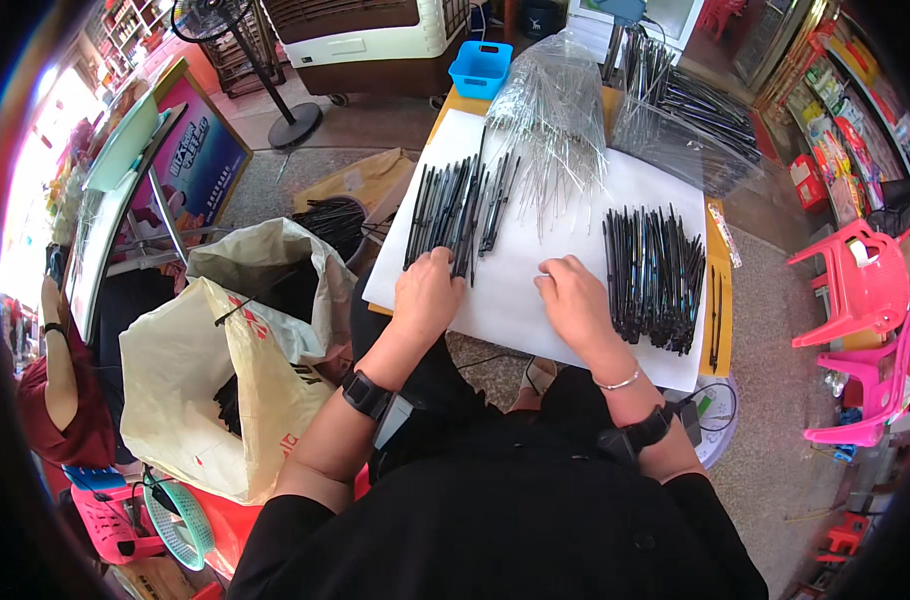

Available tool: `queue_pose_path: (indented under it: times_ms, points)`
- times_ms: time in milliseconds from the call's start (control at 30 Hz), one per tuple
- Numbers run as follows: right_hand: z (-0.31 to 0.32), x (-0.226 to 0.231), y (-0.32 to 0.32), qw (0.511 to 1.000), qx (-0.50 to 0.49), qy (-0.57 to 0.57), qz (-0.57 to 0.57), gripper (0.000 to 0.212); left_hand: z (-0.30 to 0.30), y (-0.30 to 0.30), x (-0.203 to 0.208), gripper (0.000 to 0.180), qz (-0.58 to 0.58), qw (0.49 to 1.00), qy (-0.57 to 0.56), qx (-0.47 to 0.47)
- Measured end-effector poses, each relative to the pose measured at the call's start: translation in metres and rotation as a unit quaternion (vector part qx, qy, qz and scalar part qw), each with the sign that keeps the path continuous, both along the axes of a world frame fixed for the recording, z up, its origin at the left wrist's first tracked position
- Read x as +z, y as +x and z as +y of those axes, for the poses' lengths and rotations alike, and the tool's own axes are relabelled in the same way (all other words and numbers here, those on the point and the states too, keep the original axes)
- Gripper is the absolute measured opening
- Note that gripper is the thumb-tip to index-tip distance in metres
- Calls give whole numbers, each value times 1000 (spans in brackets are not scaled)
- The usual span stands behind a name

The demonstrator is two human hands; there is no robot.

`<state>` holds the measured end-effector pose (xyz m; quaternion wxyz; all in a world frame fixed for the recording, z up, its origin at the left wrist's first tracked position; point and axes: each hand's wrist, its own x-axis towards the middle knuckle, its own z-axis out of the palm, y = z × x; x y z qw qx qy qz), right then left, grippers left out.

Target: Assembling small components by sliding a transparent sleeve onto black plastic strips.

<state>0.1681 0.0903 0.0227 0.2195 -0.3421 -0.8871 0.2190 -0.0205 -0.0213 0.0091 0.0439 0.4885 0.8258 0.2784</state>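
My left hand (428,292) is closed at the near ends of a loose row of thin black rods (443,205) on the white board (515,325). Whatever its fingers may hold is hidden by the hand. Across a small gap, my right hand (578,305) hovers low over the board, fingers curled in and thumb toward the index finger. Anything in that grip is too small to make out. Thin silver wires (560,185) fan out of a clear plastic bag (555,75) beyond my hands. A dense block of black rods (655,275) lies right of my right hand.
A clear bin (690,150) with more black rods and a blue basket (481,70) stand at the table's far side. Open sacks (190,400) crowd my left. Red and pink plastic chairs (855,280) are at right. Another person's arm (60,370) shows far left.
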Motion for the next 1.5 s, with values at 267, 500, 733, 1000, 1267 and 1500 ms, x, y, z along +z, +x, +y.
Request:
queue_pose_path:
  times_ms: [267,500,733,1000,1267,1500]
  points:
    - [-2,-26,-10,995,10,42,93,9,-13,6,8,21,-35,999,-35,-5]
    - [-1,-25,-7,994,11,27,110,7,-28,-1,20,20,-164,986,-14,17]
    - [0,-25,-4,989,11,-12,146,8,-50,9,30,16,-449,889,82,35]
    - [-15,-12,-17,994,44,-26,101,15,-37,2,32,14,-37,993,94,59]
    - [-31,-17,-44,983,126,129,45,49,-45,-13,55,15,-202,946,207,143]
    - [-17,-18,-53,983,131,65,114,41,-27,-10,30,13,-540,796,266,60]
